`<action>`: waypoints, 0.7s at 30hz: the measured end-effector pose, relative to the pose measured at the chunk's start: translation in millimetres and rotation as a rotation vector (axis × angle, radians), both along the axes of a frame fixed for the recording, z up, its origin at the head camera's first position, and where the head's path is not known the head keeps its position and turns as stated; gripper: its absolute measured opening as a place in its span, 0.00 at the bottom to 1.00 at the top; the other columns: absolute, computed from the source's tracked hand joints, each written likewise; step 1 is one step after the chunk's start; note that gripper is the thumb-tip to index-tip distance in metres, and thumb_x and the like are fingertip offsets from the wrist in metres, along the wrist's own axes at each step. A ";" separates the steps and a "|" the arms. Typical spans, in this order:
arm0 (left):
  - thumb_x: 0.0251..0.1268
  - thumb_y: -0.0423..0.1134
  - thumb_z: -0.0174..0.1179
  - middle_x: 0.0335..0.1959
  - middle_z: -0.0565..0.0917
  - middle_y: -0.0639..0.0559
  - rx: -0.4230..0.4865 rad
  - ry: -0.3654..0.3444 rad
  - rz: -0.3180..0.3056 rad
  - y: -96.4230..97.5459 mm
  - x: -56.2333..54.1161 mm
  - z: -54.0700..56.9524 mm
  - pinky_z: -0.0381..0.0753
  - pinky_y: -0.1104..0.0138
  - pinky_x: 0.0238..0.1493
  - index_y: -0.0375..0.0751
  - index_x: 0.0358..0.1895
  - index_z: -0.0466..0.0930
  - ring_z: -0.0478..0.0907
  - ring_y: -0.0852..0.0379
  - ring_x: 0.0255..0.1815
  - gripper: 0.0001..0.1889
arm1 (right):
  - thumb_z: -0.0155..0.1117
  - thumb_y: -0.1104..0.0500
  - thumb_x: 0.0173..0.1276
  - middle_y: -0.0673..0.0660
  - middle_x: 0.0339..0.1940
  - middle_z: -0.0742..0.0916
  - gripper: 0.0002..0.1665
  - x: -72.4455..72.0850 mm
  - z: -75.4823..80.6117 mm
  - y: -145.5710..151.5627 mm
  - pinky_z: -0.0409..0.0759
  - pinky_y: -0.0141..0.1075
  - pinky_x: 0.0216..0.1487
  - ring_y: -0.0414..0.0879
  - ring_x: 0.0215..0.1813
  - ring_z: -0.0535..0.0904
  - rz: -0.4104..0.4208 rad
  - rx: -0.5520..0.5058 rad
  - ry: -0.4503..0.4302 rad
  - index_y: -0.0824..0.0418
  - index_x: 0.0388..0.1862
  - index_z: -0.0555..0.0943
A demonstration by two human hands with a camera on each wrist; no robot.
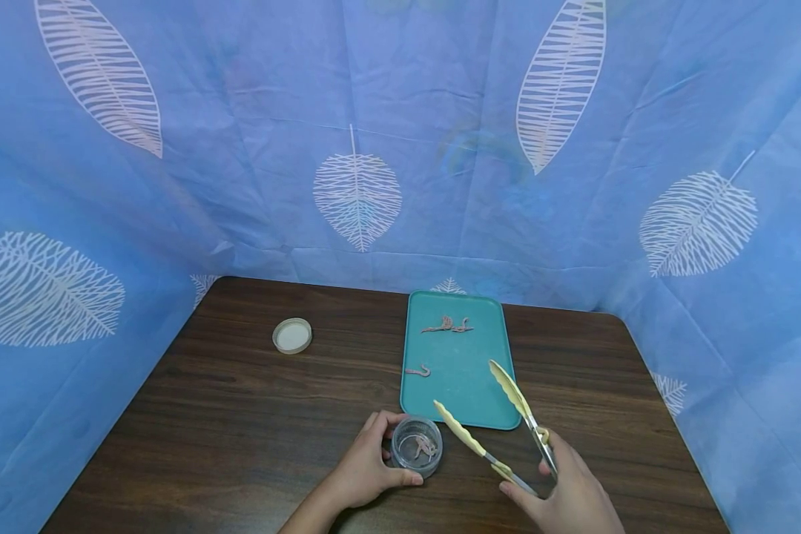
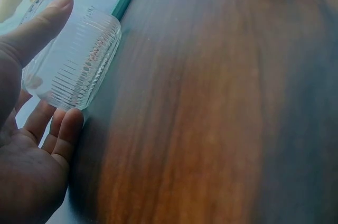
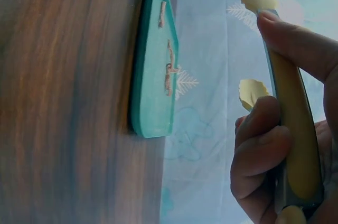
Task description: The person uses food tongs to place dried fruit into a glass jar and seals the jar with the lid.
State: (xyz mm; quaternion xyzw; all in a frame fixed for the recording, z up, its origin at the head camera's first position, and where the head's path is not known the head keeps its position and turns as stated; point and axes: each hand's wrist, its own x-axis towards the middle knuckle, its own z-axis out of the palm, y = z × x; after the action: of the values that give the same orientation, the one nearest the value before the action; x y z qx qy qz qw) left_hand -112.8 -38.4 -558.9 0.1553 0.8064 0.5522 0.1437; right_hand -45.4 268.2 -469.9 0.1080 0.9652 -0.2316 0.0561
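Note:
My left hand [image 1: 363, 467] grips a small clear jar [image 1: 434, 430] standing lidless on the table, thumb at the near side and fingers round the far left. Ribbed walls of the jar show in the left wrist view. Pinkish worm-like pieces [image 1: 426, 446] lie at its bottom. In my right hand [image 1: 577, 493] are metal tongs with yellow scalloped tips [image 1: 512, 391], spread apart with nothing between them. The tips hover over the near right part of a teal tray [image 1: 457, 393]. On that tray lie a clump of pinkish worm-like strands [image 1: 448, 325] and one hooked strand [image 1: 419, 371].
A round lid [image 1: 292, 336] with a white inside lies on the dark wooden table [image 1: 240, 415], left of the tray. Blue cloth [image 1: 434, 193] with white leaf prints hangs behind the table and along both sides.

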 end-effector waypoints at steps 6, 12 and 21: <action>0.52 0.46 0.87 0.63 0.76 0.47 0.007 -0.006 -0.002 -0.8 0.0 -1.4 0.78 0.72 0.50 0.49 0.75 0.71 0.71 0.62 0.52 0.47 | 0.85 0.29 0.54 0.54 0.43 0.89 0.67 -8.9 -3.7 -0.7 0.85 0.56 0.47 0.52 0.44 0.85 -0.003 -0.012 -0.050 0.73 0.75 0.69; 0.52 0.45 0.87 0.61 0.76 0.47 0.004 0.007 -0.007 -0.2 -0.1 -2.0 0.79 0.72 0.50 0.48 0.75 0.70 0.70 0.62 0.52 0.47 | 0.84 0.28 0.55 0.58 0.46 0.87 0.67 -17.5 -10.0 -4.6 0.85 0.55 0.47 0.53 0.46 0.85 -0.021 -0.027 -0.091 0.75 0.73 0.71; 0.52 0.46 0.87 0.61 0.76 0.46 -0.007 0.007 -0.006 0.0 -0.5 -2.3 0.79 0.71 0.49 0.48 0.74 0.71 0.70 0.62 0.53 0.46 | 0.81 0.28 0.59 0.61 0.54 0.87 0.66 -29.1 -21.1 -10.8 0.85 0.59 0.51 0.59 0.54 0.87 -0.003 -0.069 -0.051 0.70 0.80 0.69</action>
State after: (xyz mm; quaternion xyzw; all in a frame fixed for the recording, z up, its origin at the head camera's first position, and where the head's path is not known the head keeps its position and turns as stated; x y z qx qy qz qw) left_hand -113.3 -38.3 -561.2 0.1592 0.8082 0.5486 0.1432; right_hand -74.5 257.4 -491.0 0.1136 0.9547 -0.2618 0.0842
